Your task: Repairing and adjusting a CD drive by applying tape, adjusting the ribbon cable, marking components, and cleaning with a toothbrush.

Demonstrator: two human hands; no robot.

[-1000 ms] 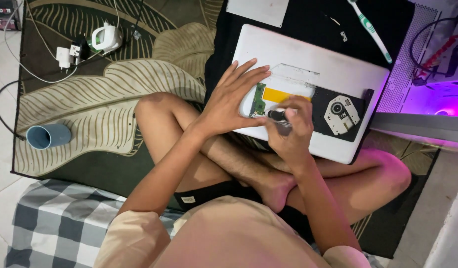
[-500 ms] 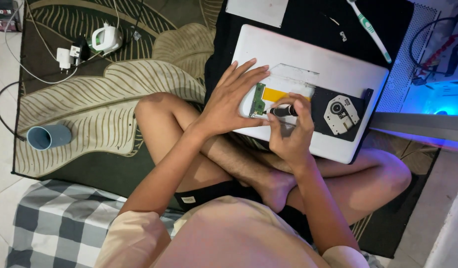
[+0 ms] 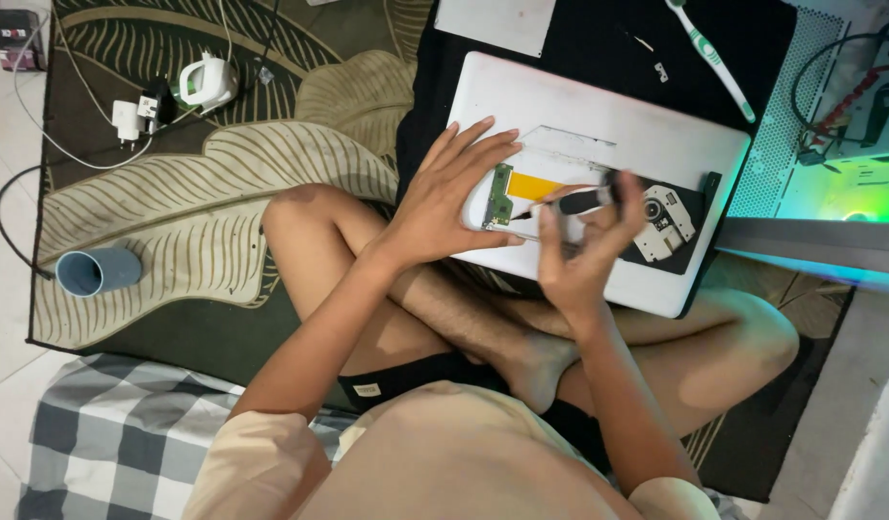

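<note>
A white laptop [image 3: 599, 125] lies upside down across my crossed legs, with an open optical drive [image 3: 664, 220] on its base. My left hand [image 3: 454, 193] rests on the casing with fingers spread, next to a small green circuit board [image 3: 500, 195] and a yellow strip [image 3: 533, 186]. My right hand [image 3: 584, 250] holds a small screwdriver [image 3: 570, 203] with a black handle. Its tip points at the green board.
A green and white toothbrush [image 3: 711, 56] lies on the black cloth [image 3: 599, 39] beyond the laptop. Chargers and cables [image 3: 141, 111] and a white device [image 3: 204, 85] sit on the leaf-pattern rug. A blue cup [image 3: 98, 272] lies at left. A lit computer case [image 3: 830, 164] stands at right.
My right hand has turned and drawn back slightly, so the screwdriver now lies more level with its tip at the green board. The case light went from purple to blue to green.
</note>
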